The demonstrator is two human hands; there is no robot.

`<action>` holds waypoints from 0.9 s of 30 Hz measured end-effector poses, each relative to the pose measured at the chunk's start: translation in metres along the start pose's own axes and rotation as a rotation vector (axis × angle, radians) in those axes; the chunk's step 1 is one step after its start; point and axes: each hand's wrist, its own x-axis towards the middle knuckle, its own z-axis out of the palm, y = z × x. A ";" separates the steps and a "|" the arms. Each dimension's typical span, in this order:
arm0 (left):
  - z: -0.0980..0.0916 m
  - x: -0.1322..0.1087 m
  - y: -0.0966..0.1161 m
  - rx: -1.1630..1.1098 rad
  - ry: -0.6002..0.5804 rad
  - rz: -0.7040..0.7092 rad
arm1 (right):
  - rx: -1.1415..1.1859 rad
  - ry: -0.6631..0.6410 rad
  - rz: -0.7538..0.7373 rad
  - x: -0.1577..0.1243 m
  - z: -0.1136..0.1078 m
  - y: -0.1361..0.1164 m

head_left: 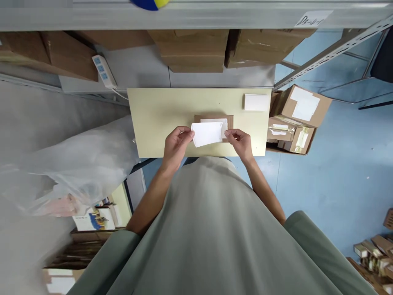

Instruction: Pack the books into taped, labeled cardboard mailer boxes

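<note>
My left hand (pixel 178 143) pinches the left edge of a white paper label (pixel 207 134), which is slightly tilted. Beneath the label is a small brown cardboard box (pixel 231 119) on the cream tabletop (pixel 162 110); a second white label (pixel 225 125) shows on its top. With thumb and forefinger together, my right hand (pixel 241 143) is at the right side of the box, close to the held label's right edge. What those fingertips hold, if anything, is too small to make out. A white stack of labels or paper (pixel 256 102) lies at the table's far right corner.
A metal shelf beam (pixel 196 16) crosses above the table's far side, with cardboard boxes (pixel 196 49) behind it. A power strip (pixel 104 71) lies back left. Labelled boxes (pixel 302 106) stand right of the table; a large translucent plastic bag (pixel 92 155) hangs left.
</note>
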 end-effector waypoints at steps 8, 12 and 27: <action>0.021 -0.006 -0.002 0.010 0.008 -0.019 | 0.066 -0.076 0.043 0.005 -0.004 0.011; 0.025 -0.003 -0.014 0.037 0.003 -0.028 | 0.073 -0.078 0.052 0.006 -0.007 0.011; 0.017 0.034 -0.105 0.195 0.092 -0.179 | -0.085 -0.028 0.121 -0.005 -0.017 0.043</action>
